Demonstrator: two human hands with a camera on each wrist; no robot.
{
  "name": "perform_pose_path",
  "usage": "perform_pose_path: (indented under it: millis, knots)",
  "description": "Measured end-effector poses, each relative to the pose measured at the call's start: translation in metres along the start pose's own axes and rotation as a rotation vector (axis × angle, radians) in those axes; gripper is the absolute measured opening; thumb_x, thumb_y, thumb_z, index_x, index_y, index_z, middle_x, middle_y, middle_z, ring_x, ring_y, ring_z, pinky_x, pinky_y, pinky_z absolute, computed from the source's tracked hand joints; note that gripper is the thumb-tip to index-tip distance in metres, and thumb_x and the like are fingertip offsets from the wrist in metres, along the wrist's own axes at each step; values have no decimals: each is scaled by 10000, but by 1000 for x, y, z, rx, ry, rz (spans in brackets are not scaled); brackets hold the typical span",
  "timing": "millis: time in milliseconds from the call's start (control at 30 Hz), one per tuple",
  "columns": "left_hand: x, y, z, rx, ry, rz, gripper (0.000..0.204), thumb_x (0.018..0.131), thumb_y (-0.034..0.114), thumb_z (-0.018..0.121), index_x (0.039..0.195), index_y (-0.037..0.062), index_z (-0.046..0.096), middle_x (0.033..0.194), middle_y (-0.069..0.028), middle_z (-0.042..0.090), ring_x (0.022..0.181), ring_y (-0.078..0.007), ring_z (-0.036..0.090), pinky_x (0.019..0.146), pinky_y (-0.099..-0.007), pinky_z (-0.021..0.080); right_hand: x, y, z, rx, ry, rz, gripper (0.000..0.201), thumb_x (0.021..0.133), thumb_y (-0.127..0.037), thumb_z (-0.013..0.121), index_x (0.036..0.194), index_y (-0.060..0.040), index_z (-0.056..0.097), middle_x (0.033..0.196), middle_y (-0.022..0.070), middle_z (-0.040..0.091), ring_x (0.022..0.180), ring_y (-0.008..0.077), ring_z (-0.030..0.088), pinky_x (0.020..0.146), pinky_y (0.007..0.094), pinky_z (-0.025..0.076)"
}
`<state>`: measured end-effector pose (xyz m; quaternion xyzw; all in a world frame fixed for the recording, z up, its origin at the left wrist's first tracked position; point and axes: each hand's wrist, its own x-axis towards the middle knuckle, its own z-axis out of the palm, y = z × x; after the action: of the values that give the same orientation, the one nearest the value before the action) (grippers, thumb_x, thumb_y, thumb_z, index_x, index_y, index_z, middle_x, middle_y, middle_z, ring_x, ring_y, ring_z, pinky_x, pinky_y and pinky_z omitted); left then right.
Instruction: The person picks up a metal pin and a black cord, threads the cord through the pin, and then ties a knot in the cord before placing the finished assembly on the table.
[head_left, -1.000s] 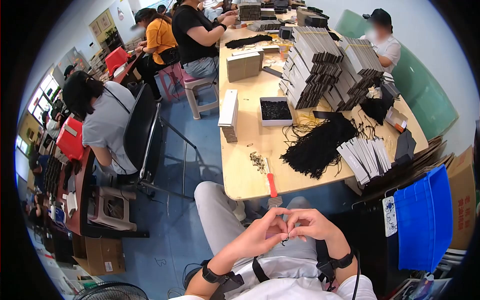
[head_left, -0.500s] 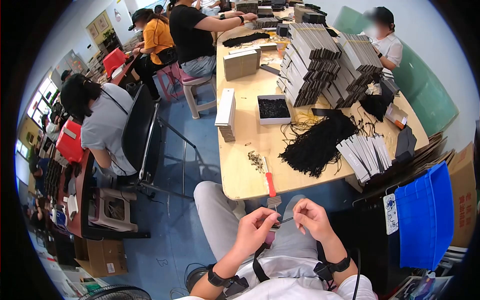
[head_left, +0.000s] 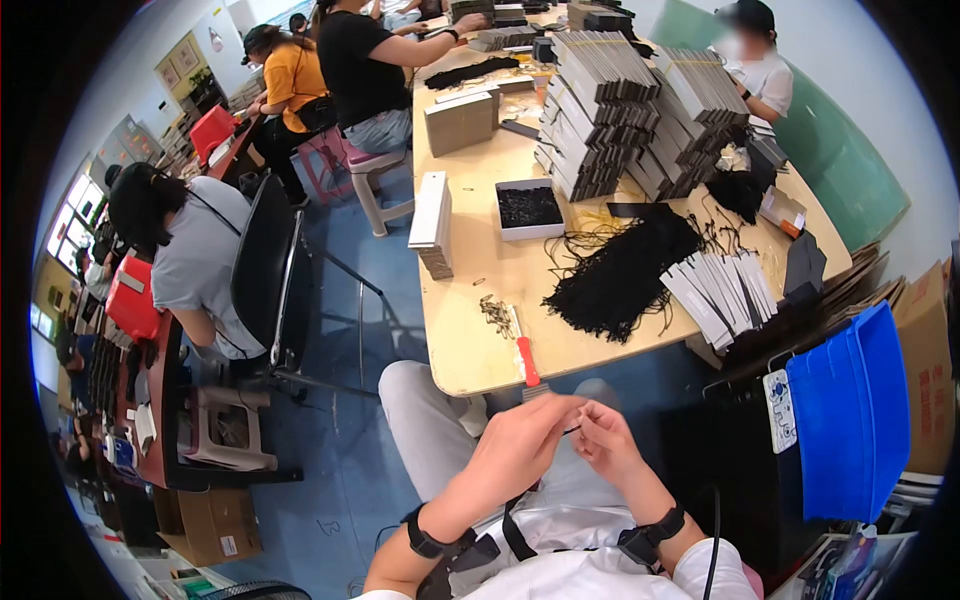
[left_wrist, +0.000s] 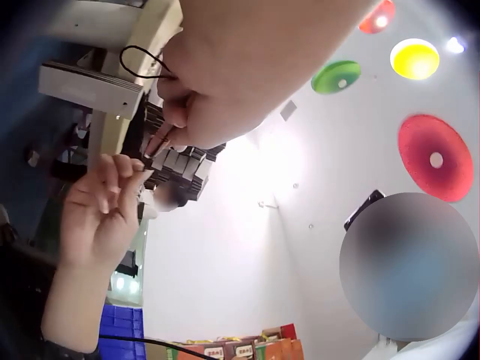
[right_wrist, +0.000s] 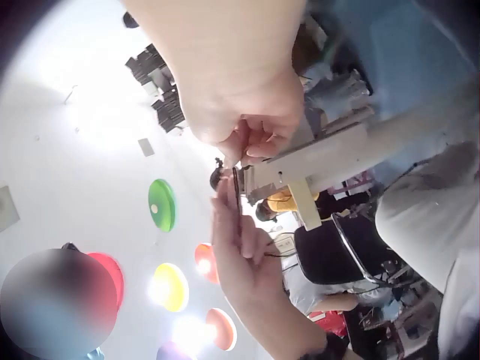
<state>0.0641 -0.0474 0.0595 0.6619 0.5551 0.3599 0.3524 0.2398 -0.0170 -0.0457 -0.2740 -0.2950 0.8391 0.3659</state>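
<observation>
A thin black cord (left_wrist: pixel 122 61) runs between my two hands in front of my lap. Its loop sticks out past the fingers of my left hand (head_left: pixel 522 440), which pinches it with fingers close together. My right hand (head_left: pixel 610 442) meets the left fingertips and pinches the cord with thumb and forefinger, the other fingers curled. From the right wrist side, a dark stretch of cord (right_wrist: pixel 237 187) lies along the left fingers. The cord's end between the fingertips is mostly hidden. Just beyond the hands, a red-handled tool (head_left: pixel 527 360) lies at the table edge.
On the wooden table (head_left: pixel 455 350) are small metal pins (head_left: pixel 495 315), a box of black bits (head_left: pixel 530 210), black cords (head_left: pixel 630 270), fanned white cards (head_left: pixel 715 300) and tall card stacks (head_left: pixel 595 120). A blue bin (head_left: pixel 850 410) stands at right. Other people sit around.
The hands came apart with the cord stretched between them, then closed together again. The left hand has turned so its back faces up. The head view has shifted slightly.
</observation>
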Motion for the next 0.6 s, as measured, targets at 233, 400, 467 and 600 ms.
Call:
perform_pose_path:
  millis: [233, 400, 467, 600]
  knots:
    - [19, 10, 3, -15, -170, 197, 400, 820, -74, 469, 1201, 35, 518, 938, -129, 580, 806, -314, 605, 711, -364, 483, -3, 13, -4, 311, -43, 102, 112, 928, -186, 585, 949, -96, 522, 767, -4, 477, 645, 60, 456, 519, 151, 371]
    - [18, 12, 3, -85, -89, 58, 395, 806, -33, 508, 1194, 40, 512, 933, -129, 572, 791, -309, 598, 698, -372, 476, 0, 19, -6, 441, -103, 33, 97, 921, -163, 596, 957, -93, 539, 829, -1, 511, 701, 57, 458, 531, 170, 372]
    - [17, 7, 5, 227, 41, 155, 304, 791, 4, 562, 1092, 44, 561, 892, -120, 561, 772, -300, 592, 669, -361, 474, 1, 17, -8, 404, -56, 14, 98, 917, -163, 602, 952, -91, 545, 843, -3, 523, 707, 58, 461, 536, 177, 371]
    - [12, -13, 9, 401, -41, 230, 166, 771, 49, 631, 934, 37, 605, 821, -106, 544, 738, -302, 590, 646, -359, 478, 1, 8, -7, 261, 42, -87, 115, 909, -175, 619, 920, -77, 559, 841, -12, 547, 698, 64, 475, 542, 191, 373]
